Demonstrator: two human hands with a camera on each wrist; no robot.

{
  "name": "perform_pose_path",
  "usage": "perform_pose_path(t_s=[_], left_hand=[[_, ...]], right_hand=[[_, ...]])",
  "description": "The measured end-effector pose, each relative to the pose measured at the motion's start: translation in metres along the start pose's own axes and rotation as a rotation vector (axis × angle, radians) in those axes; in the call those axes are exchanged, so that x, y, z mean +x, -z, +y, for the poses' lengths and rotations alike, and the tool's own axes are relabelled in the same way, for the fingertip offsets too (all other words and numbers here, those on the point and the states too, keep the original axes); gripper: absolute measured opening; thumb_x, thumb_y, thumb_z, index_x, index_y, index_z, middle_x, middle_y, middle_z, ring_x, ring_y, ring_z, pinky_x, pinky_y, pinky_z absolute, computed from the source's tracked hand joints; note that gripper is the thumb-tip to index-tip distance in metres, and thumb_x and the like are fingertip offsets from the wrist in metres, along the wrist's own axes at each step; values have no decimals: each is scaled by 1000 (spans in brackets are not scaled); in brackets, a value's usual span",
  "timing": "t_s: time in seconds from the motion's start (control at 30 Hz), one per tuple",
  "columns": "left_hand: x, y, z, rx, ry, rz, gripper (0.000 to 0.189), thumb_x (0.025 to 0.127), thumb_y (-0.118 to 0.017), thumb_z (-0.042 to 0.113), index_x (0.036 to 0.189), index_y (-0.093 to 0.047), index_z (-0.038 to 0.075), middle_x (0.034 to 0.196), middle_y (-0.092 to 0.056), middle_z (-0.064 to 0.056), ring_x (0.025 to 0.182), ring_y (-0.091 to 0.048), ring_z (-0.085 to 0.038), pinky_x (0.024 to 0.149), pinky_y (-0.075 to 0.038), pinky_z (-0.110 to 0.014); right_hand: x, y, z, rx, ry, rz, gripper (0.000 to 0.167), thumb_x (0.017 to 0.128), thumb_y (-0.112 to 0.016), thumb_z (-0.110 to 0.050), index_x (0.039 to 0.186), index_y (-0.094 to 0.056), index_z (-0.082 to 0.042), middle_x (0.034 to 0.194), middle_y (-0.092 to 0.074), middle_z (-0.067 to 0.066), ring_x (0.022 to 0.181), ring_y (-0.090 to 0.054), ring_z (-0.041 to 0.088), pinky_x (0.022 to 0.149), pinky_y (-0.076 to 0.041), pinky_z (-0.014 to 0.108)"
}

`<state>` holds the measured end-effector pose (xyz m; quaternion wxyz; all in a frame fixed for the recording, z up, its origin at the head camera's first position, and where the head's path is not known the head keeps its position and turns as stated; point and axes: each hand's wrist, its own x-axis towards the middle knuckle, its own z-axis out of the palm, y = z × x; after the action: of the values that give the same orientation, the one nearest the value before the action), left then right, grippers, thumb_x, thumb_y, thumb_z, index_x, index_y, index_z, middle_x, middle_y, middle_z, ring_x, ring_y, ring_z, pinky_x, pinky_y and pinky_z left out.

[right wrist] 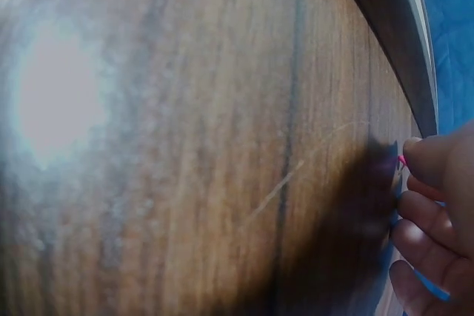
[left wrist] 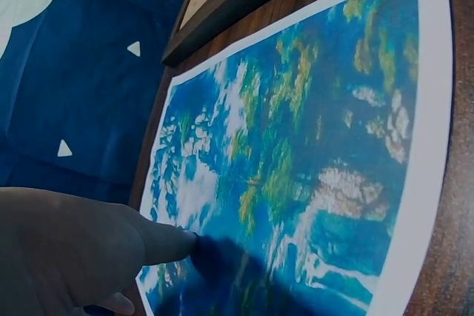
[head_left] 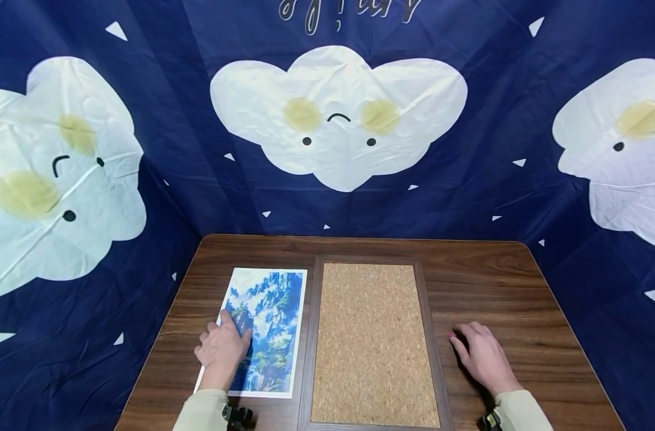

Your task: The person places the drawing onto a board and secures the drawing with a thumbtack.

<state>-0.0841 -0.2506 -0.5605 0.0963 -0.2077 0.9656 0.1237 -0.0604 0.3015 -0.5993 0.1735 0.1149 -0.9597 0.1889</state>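
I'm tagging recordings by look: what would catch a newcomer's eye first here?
Probably the big white upside-down cloud face on the navy fabric backdrop. Below, the left hand rests on a white-bordered blue landscape print, left of a brown-framed tan cork board. Right of the board, the right hand pinches a tiny pink item.

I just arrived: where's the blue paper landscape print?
In the head view, the blue paper landscape print lies left of the rectangular brown-framed cork board, with the left hand over the print's left edge.

The left hand [head_left: 224, 348] lies palm down, thumb angled out from the fingers. The right hand [head_left: 485, 358] is curled, thumb close to the index fingertip.
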Motion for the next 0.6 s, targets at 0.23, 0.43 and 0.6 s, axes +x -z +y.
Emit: perform_pose_path(t_s=[0.23, 0.43, 0.6], left_hand=[[-1, 1, -1, -8, -1, 36, 85, 97, -72, 40, 154, -31, -8, 124, -52, -45, 111, -54, -62, 86, -48, -72], [-3, 2, -4, -26, 0, 76, 76, 98, -71, 33, 149, -33, -9, 124, -48, -46, 112, -51, -64, 86, -48, -73], [-2, 2, -7, -32, 13, 131, 67, 96, -73, 23, 140, -38, -13, 119, -49, -46, 109, -52, -64, 83, -49, -73]], right_hand=[[3, -2, 0, -1, 40, 20, 15, 84, -85, -7, 95, -75, -2, 90, -70, 9, 86, -68, 32, 75, -56, 52], [5, -2, -2, -5, 47, 3, 12, 84, -84, -6, 93, -75, -5, 88, -69, 7, 85, -68, 31, 74, -57, 51], [6, -2, -3, -15, 51, 3, 11, 84, -84, -5, 91, -75, -5, 87, -69, 7, 84, -68, 31, 73, -57, 51]])
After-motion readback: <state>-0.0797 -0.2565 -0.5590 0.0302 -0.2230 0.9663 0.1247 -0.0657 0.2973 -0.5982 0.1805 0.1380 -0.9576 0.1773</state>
